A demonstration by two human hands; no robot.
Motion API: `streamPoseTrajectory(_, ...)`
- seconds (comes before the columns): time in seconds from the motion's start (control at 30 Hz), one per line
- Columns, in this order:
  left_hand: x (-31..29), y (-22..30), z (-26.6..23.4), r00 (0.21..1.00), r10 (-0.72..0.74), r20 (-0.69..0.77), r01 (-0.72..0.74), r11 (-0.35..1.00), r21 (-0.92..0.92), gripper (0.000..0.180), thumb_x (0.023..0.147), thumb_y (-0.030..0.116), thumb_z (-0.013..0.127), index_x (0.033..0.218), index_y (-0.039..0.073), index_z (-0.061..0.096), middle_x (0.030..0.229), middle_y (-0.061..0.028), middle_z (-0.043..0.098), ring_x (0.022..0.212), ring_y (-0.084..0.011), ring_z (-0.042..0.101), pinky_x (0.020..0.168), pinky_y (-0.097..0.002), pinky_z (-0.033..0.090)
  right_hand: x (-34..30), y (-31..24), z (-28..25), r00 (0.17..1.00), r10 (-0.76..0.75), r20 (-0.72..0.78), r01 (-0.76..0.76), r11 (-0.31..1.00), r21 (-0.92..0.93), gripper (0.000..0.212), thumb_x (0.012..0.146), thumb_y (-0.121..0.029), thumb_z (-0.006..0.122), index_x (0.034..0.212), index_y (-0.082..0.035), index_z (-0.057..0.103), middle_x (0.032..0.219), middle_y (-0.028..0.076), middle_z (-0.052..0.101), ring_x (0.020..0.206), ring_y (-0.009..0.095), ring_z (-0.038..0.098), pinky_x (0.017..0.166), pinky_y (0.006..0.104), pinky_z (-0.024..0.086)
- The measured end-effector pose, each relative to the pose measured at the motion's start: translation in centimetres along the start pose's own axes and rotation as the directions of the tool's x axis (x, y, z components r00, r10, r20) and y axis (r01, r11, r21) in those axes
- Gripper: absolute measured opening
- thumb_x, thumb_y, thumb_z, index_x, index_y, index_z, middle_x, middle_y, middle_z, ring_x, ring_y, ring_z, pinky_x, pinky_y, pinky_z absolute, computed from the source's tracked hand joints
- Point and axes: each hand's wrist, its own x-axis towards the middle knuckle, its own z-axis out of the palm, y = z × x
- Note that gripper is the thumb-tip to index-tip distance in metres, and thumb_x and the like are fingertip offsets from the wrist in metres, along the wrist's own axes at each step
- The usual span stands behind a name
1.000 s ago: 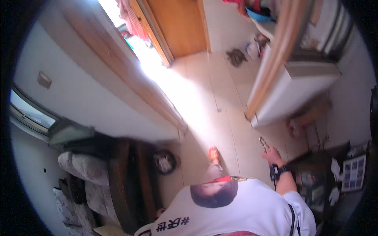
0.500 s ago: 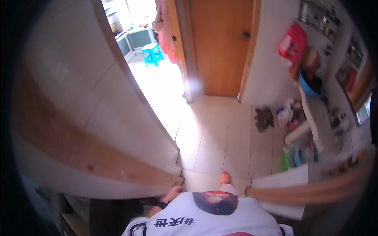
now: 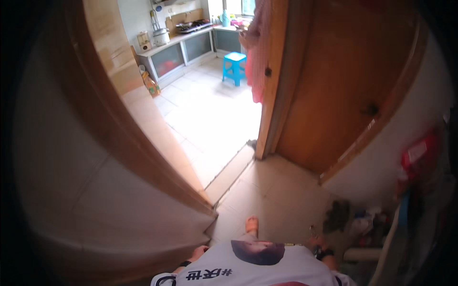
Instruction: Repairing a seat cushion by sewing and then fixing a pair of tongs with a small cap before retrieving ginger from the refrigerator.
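Observation:
My left hand (image 3: pixel 198 253) hangs low beside my white printed shirt (image 3: pixel 214 260), nearest the corner of the tiled wall on the left. The shirt hides part of it, and its finger pose is not clear. On the other side my right hand (image 3: pixel 315 242), with a dark band on its wrist, is dim and blurred over the floor. A small shiny shape shows at its fingertips, too unclear to name. My bare foot (image 3: pixel 252 224) is on the tiled floor (image 3: pixel 272 183), just before the raised sill (image 3: pixel 231 174) of an open doorway.
Beyond the doorway are a blue stool (image 3: pixel 234 68), a counter (image 3: pixel 174 44) with a stove (image 3: pixel 193 26), and pink cloth (image 3: pixel 257 62) beside the frame. A closed wooden door (image 3: pixel 334 90) stands right of it. A dark rag (image 3: pixel 337 215) and a red bag (image 3: pixel 420 152) are at the right.
My view has turned left toward the doorway, showing more of the kitchen. The wooden door and red bag have shifted right in view. My right hand has come into view.

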Motion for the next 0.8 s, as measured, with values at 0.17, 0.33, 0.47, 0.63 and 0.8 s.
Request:
streamPoseTrajectory(0.17, 10.6, 16.5, -3.3, 0.998, 0.055, -0.014, -0.056, 0.997, -0.053, 0.044, 0.075, 0.040, 0.071, 0.101, 0.005, 0.066, 0.097, -0.0118, 0.068, 0.086, -0.0208, 0.066, 0.077, -0.0316, 0.050, 8.5, -8.2, -2.5, 0.990, 0.000, 0.141, 0.025, 0.984, -0.175, 0.048, 0.068, -0.038, 0.071, 0.095, 0.001, 0.061, 0.095, 0.016, 0.063, 0.089, 0.027, 0.061, 0.076, 0.0371, 0.048)
streamPoseTrajectory(0.33, 24.6, 17.5, -2.2, 0.999, 0.049, 0.013, -0.035, 0.856, -0.516, 0.044, 0.076, 0.040, 0.071, 0.099, 0.003, 0.066, 0.095, -0.0114, 0.068, 0.086, -0.0176, 0.065, 0.077, -0.0302, 0.050, 16.9, -19.9, -8.8, 0.974, 0.037, 0.222, 0.009, 0.979, -0.204, 0.047, 0.069, -0.037, 0.072, 0.095, 0.000, 0.060, 0.091, 0.014, 0.062, 0.084, 0.025, 0.060, 0.072, 0.0359, 0.048)
streamPoseTrajectory(0.47, 29.4, 23.6, -5.5, 0.992, -0.018, -0.124, -0.020, 0.955, -0.297, 0.040, 0.076, 0.034, 0.073, 0.098, 0.001, 0.066, 0.092, -0.0108, 0.069, 0.080, -0.0137, 0.064, 0.074, -0.0282, 0.050, 26.0, -28.0, -10.5, 0.959, 0.017, 0.282, 0.053, 0.970, -0.237, 0.046, 0.070, -0.036, 0.073, 0.094, 0.000, 0.058, 0.087, 0.012, 0.061, 0.079, 0.023, 0.059, 0.068, 0.0350, 0.047)
streamPoseTrajectory(0.63, 34.6, 22.9, -10.4, 0.888, -0.397, -0.232, 0.325, 0.898, -0.295, 0.030, 0.078, 0.029, 0.071, 0.091, 0.001, 0.068, 0.083, -0.0059, 0.069, 0.070, -0.0128, 0.063, 0.065, -0.0260, 0.050, 38.1, -47.2, -6.7, 0.850, -0.235, 0.471, 0.400, 0.870, -0.287, 0.045, 0.071, -0.035, 0.074, 0.094, 0.000, 0.057, 0.083, 0.010, 0.060, 0.074, 0.020, 0.058, 0.063, 0.0338, 0.047)
streamPoseTrajectory(0.8, 41.2, 24.8, -16.3, 0.848, -0.379, -0.371, 0.086, 0.789, -0.609, 0.028, 0.077, 0.024, 0.073, 0.089, 0.000, 0.067, 0.080, -0.0043, 0.068, 0.068, -0.0113, 0.061, 0.062, -0.0240, 0.048, 38.9, -73.9, -1.4, 0.501, -0.577, 0.645, 0.572, 0.780, 0.254, 0.044, 0.073, -0.035, 0.072, 0.093, -0.001, 0.054, 0.065, 0.006, 0.054, 0.055, 0.015, 0.053, 0.048, 0.0299, 0.041)
